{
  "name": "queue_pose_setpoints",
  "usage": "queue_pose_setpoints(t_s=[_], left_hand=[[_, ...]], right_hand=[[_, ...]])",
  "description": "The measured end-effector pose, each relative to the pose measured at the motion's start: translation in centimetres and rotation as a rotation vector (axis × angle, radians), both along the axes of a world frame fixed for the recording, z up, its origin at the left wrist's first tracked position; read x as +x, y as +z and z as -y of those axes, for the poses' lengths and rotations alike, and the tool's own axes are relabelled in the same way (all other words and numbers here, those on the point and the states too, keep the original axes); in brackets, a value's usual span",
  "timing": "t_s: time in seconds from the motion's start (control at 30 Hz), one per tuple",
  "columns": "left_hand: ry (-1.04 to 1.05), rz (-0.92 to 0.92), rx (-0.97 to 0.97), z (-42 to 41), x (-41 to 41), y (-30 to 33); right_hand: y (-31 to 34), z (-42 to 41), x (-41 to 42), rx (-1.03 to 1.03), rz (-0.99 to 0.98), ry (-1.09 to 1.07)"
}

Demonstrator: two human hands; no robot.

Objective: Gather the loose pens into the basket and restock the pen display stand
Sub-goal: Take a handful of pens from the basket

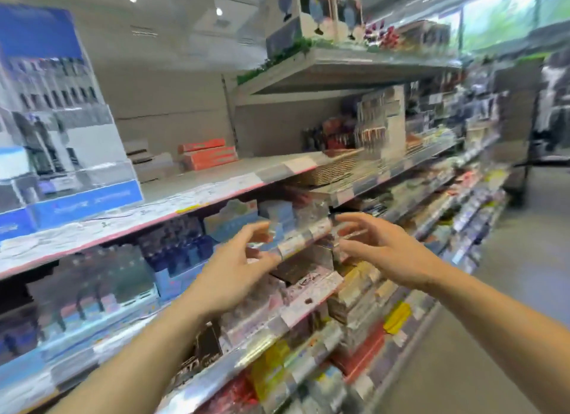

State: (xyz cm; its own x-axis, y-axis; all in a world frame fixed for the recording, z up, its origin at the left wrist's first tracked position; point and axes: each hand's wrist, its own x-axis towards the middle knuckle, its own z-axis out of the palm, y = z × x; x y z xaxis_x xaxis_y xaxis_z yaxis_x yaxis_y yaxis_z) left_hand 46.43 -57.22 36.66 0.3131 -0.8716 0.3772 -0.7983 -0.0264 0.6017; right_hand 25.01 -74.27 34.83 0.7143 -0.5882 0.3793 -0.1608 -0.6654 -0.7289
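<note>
A woven wicker basket [331, 166] sits on the upper shelf, right of centre, overhanging the shelf edge a little. A tall blue and white pen display stand [55, 126] with dark pens in clear tiers stands at the far left of the same shelf. Both of my hands are raised in front of the shelf below the basket. My left hand [237, 268] has its fingers spread and holds nothing. My right hand [382, 250] is also spread and empty. The picture is blurred, and I cannot make out loose pens.
Orange flat boxes [208, 157] lie at the back of the upper shelf [172, 194]. Lower shelves are packed with boxed stationery. A top shelf [339, 68] carries boxes and greenery. The aisle floor [509, 290] opens to the right.
</note>
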Motion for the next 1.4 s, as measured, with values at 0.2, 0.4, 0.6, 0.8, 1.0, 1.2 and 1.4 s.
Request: queue_pose_setpoints(t_s=[0.2, 0.4, 0.6, 0.8, 1.0, 1.2, 1.4], left_hand=[[-0.027, 0.313, -0.009, 11.3, 3.9, 6.4], [-0.014, 0.655, 0.029, 23.4, 9.7, 12.1], [0.022, 0.638, 0.177, 34.0, 13.9, 14.2], [0.096, 0.565, 0.267, 42.5, 16.5, 12.4], [0.218, 0.541, 0.406, 50.6, 19.2, 12.1], [0.335, 0.518, 0.732, 57.7, 22.8, 9.6], [0.456, 0.545, 1.022, 61.3, 26.3, 8.2]], right_hand=[[1.0, 8.7, 3.9, 0.001, -0.003, -0.051], [7.3, 19.4, 9.3, -0.133, -0.084, -0.07], [10.5, 28.2, 13.7, -0.259, -0.155, -0.092], [11.2, 37.1, 17.5, -0.367, -0.216, -0.063], [10.9, 47.4, 21.0, -0.391, -0.229, 0.091], [11.5, 56.8, 26.6, -0.384, -0.509, 0.421], [12.4, 60.6, 34.0, -0.511, -0.656, 0.638]])
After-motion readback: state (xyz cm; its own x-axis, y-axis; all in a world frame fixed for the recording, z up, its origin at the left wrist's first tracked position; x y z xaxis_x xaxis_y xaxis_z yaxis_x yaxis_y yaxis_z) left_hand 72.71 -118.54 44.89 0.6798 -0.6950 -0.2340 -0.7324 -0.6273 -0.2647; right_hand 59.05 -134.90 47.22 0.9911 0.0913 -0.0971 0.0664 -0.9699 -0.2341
